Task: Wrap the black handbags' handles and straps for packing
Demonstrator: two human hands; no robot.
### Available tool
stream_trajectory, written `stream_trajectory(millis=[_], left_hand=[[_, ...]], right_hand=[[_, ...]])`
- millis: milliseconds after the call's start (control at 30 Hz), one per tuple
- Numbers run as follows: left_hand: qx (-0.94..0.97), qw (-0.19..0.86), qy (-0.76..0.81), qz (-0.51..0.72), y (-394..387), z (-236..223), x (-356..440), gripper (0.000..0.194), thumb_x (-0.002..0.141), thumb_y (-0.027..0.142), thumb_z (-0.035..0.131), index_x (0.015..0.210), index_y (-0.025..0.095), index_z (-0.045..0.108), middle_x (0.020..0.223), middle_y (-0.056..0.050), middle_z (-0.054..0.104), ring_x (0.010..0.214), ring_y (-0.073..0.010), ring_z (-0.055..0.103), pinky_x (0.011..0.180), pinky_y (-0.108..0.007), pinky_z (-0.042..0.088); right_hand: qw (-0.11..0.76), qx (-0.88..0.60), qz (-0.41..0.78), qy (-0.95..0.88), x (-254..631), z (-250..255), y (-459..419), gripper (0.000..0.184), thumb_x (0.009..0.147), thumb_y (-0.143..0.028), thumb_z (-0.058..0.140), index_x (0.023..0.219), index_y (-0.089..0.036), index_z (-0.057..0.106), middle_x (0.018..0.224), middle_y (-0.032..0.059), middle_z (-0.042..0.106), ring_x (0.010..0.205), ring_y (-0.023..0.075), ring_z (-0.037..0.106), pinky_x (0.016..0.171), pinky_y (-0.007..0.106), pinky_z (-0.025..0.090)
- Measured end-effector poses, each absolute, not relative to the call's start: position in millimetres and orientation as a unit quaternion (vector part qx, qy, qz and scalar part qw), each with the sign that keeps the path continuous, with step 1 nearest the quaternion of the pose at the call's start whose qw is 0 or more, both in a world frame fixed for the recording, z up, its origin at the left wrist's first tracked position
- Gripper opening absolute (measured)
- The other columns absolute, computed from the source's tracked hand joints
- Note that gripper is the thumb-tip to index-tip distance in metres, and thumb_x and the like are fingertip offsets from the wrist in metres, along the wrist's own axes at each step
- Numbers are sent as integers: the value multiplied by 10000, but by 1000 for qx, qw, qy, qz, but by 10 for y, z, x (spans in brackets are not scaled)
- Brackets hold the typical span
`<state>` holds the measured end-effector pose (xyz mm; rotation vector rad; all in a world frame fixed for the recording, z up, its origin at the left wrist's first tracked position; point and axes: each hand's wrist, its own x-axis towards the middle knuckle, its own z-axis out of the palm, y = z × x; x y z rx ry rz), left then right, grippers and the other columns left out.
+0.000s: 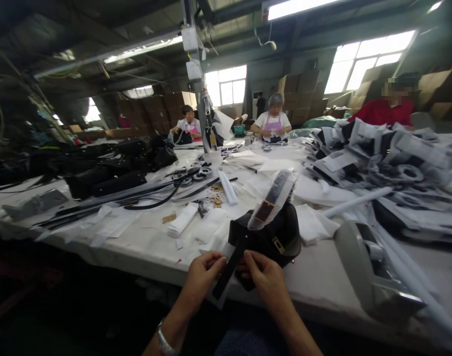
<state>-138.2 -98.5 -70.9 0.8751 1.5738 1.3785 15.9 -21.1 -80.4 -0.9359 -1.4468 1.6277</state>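
Note:
A black handbag (263, 242) with a gold-coloured clasp sits at the table's front edge before me. Its black strap (229, 267) hangs toward me, with a white sheet of wrapping (229, 248) behind and along it. My left hand (205, 271) pinches the left edge of the strap and wrapping between thumb and fingers. On the other side, my right hand (262, 271) is closed at the strap's right edge, against the bag; its fingertips are partly hidden. Above the bag's top stands another strap part with a buckle (265, 211), covered in clear plastic.
A grey tape dispenser (374, 272) stands to the right. Wrapped parts (389, 158) pile up behind it. Black bags (118, 163) and long dark straps (137, 190) lie left. White paper (183, 217) is scattered mid-table. Several co-workers, one a person in a pink apron (273, 124), are across the table.

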Motion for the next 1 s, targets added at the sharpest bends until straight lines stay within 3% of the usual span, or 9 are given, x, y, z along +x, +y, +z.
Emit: stream_trajectory(millis=[100, 233, 300, 400, 600, 667, 800, 1000], left_hand=[[346, 434, 625, 549, -1071, -734, -1495, 332, 759, 435, 737, 898, 134, 711, 747, -34, 707, 687, -168, 626, 626, -236, 447], [349, 461, 632, 517, -1295, -753, -1665, 333, 762, 442, 731, 900, 139, 721, 699, -29, 696, 602, -151, 599, 573, -236, 435], [343, 477, 635, 502, -1418, -766, -1730, 324, 767, 452, 725, 875, 147, 722, 711, -32, 708, 591, -150, 603, 571, -237, 440], [304, 497, 626, 519, -1559, -812, -1778, 300, 743, 438, 757, 832, 156, 706, 770, -38, 730, 694, -174, 658, 640, -242, 473], [248, 492, 615, 564, -1634, -923, -1750, 315, 686, 394, 820, 734, 143, 636, 688, -18, 711, 643, -137, 640, 613, -209, 447], [235, 493, 612, 572, -1632, -942, -1734, 330, 672, 388, 831, 789, 150, 635, 691, -17, 720, 631, -141, 647, 597, -210, 448], [214, 494, 614, 577, -1637, -979, -1728, 442, 629, 368, 861, 964, 159, 662, 710, -25, 743, 629, -165, 671, 603, -234, 478], [249, 483, 609, 577, -1677, -1027, -1745, 332, 602, 250, 871, 856, 141, 687, 680, -11, 724, 614, -136, 644, 608, -223, 472]], right_hand=[[378, -397, 611, -571, 150, -711, -228, 484, 803, -583, 639, 960, -141, 757, 836, 117, 751, 745, 265, 713, 612, 326, 567], [369, -461, 552, -589, 107, -620, -258, 488, 742, -587, 694, 929, -142, 762, 567, 37, 672, 490, 171, 584, 466, 264, 454], [360, -473, 567, -570, 70, -631, -275, 512, 703, -586, 729, 941, -133, 746, 496, -6, 608, 410, 122, 477, 419, 244, 375], [330, -450, 633, -536, 10, -703, -305, 510, 678, -573, 758, 941, -140, 702, 484, -34, 572, 400, 101, 439, 400, 223, 307], [282, -406, 681, -539, -1, -715, -325, 418, 678, -547, 778, 747, -162, 630, 590, 20, 662, 531, 128, 548, 491, 217, 386], [270, -396, 682, -552, 25, -673, -316, 406, 706, -546, 761, 733, -164, 625, 597, 22, 667, 531, 124, 538, 503, 221, 382], [267, -374, 685, -565, 48, -645, -315, 401, 748, -561, 725, 786, -167, 659, 599, 10, 659, 505, 114, 498, 507, 228, 361], [327, -384, 671, -543, -22, -729, -364, 383, 778, -529, 718, 905, -169, 685, 627, 7, 664, 527, 118, 503, 530, 226, 371]])
